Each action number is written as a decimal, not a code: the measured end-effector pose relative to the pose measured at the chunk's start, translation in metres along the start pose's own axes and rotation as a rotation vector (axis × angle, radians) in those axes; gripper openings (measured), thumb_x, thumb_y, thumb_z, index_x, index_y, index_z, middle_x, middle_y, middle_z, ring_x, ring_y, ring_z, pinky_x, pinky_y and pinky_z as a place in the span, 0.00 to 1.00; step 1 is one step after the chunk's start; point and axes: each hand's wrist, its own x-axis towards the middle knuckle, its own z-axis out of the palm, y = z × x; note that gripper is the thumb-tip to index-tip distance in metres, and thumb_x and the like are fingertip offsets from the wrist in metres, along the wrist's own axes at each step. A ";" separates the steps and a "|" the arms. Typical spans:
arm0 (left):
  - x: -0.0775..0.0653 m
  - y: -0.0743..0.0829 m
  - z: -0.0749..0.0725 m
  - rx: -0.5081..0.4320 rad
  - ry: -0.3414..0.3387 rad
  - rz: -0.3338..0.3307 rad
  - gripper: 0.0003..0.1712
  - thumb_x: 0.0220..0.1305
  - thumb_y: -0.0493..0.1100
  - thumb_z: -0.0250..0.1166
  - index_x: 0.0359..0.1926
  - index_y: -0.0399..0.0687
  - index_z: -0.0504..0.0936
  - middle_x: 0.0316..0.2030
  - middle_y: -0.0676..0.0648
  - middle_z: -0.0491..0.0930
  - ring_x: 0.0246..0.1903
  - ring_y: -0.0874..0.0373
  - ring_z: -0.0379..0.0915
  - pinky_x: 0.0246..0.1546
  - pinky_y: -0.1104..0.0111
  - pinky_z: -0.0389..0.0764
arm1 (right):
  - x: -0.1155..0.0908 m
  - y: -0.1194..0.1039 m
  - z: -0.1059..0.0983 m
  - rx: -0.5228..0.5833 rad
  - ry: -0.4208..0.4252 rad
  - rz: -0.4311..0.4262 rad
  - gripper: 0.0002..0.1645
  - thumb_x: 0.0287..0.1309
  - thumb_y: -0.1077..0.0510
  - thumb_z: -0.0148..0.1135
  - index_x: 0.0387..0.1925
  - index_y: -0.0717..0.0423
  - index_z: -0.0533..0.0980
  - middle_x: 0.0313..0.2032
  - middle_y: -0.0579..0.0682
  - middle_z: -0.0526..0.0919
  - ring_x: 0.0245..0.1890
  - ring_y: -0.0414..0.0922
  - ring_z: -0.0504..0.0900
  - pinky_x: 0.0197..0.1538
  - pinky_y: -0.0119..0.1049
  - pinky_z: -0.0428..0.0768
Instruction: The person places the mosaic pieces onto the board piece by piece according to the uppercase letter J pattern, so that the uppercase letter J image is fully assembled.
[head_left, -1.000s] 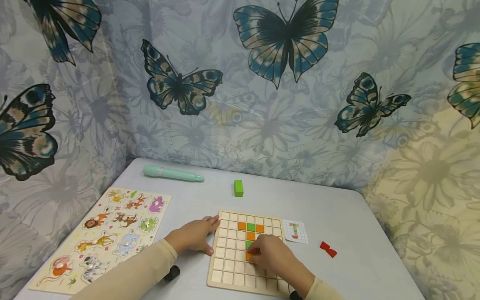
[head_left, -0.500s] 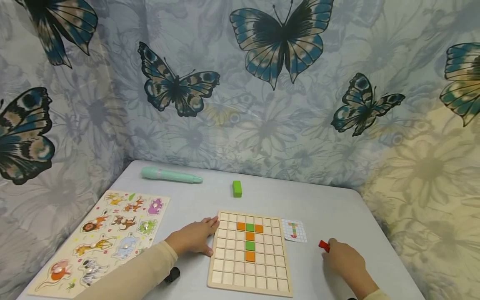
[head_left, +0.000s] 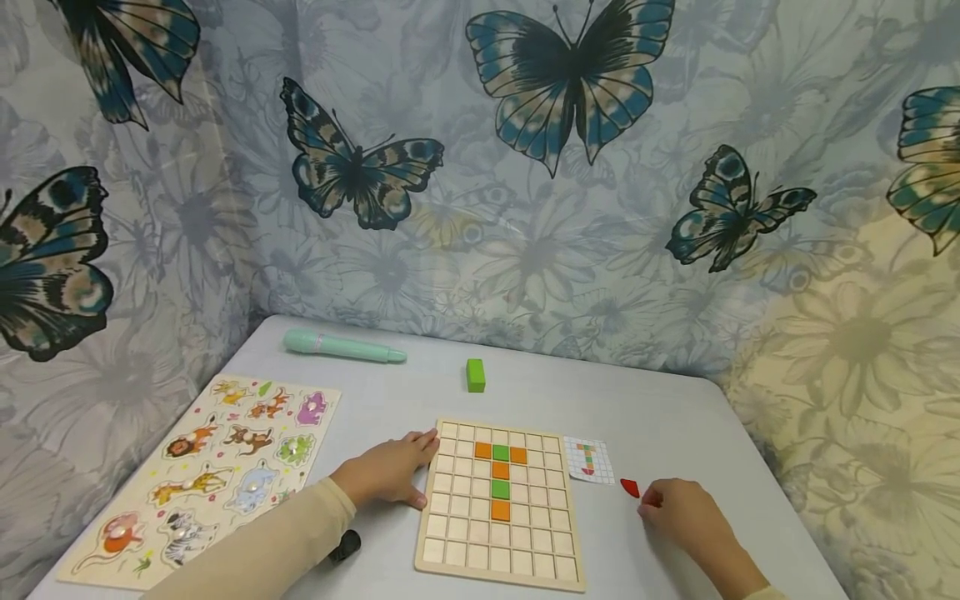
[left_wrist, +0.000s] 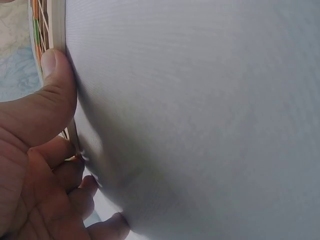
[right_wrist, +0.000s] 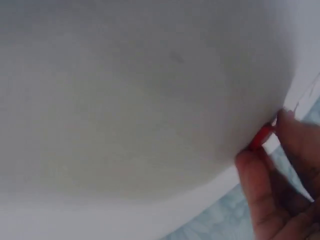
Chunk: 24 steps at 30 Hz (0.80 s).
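Observation:
My left hand (head_left: 386, 471) rests at the left edge of a wooden grid board (head_left: 457, 554), fingers and thumb spread along its frame. In the left wrist view the thumb lies against the board's side. Orange and green squares form a T on the grid, with an orange square (head_left: 500, 510) at its foot. My right hand (head_left: 690, 521), right of the board, pinches a small red piece (right_wrist: 261, 136) between thumb and finger. A second red piece (head_left: 629, 487), with a curved edge, lies on the table just left of the fingertips.
A small pattern card (head_left: 590, 460) lies at the board's right edge. Behind the board stands a green block (head_left: 476, 376). A mint-green pen-shaped thing (head_left: 345, 346) lies at the back left. An animal puzzle board (head_left: 202, 479) lies at the left, near a black object (head_left: 346, 546).
My right hand has moved from the board's T to the red pieces at the right and taken one. The other red piece now lies apart, further left. The left hand has stayed put.

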 end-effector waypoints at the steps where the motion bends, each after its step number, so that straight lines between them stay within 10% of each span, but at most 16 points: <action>1: 0.000 0.000 -0.001 -0.004 -0.001 0.003 0.56 0.47 0.57 0.75 0.72 0.38 0.62 0.73 0.43 0.55 0.71 0.45 0.53 0.65 0.50 0.64 | -0.001 0.001 0.001 0.012 0.003 -0.012 0.06 0.51 0.64 0.71 0.28 0.52 0.81 0.25 0.42 0.80 0.26 0.42 0.74 0.30 0.41 0.77; 8: -0.002 0.002 -0.004 -0.011 -0.007 0.008 0.56 0.47 0.57 0.75 0.72 0.37 0.62 0.73 0.42 0.56 0.70 0.45 0.53 0.65 0.50 0.64 | -0.010 0.010 -0.001 0.166 -0.009 0.003 0.13 0.48 0.67 0.73 0.37 0.57 0.80 0.33 0.44 0.81 0.34 0.44 0.79 0.36 0.40 0.81; 13: -0.003 0.002 -0.005 -0.021 -0.001 0.004 0.56 0.47 0.56 0.76 0.72 0.36 0.63 0.73 0.42 0.56 0.70 0.44 0.53 0.65 0.50 0.64 | -0.011 0.015 -0.003 0.123 -0.022 0.058 0.22 0.47 0.51 0.77 0.40 0.61 0.82 0.33 0.45 0.81 0.35 0.46 0.79 0.38 0.46 0.81; 18: -0.004 0.002 -0.005 -0.028 0.001 0.003 0.55 0.47 0.56 0.76 0.72 0.37 0.63 0.73 0.42 0.56 0.71 0.44 0.53 0.65 0.50 0.63 | -0.011 0.015 -0.003 0.111 -0.036 0.024 0.11 0.50 0.57 0.75 0.37 0.53 0.85 0.31 0.44 0.78 0.31 0.43 0.76 0.35 0.41 0.79; 24: -0.003 0.000 -0.003 -0.034 -0.001 0.005 0.56 0.47 0.56 0.75 0.72 0.38 0.62 0.74 0.43 0.55 0.71 0.45 0.52 0.65 0.50 0.63 | -0.010 0.015 -0.001 0.117 -0.036 0.035 0.21 0.48 0.52 0.76 0.43 0.57 0.84 0.33 0.46 0.78 0.33 0.44 0.76 0.35 0.42 0.79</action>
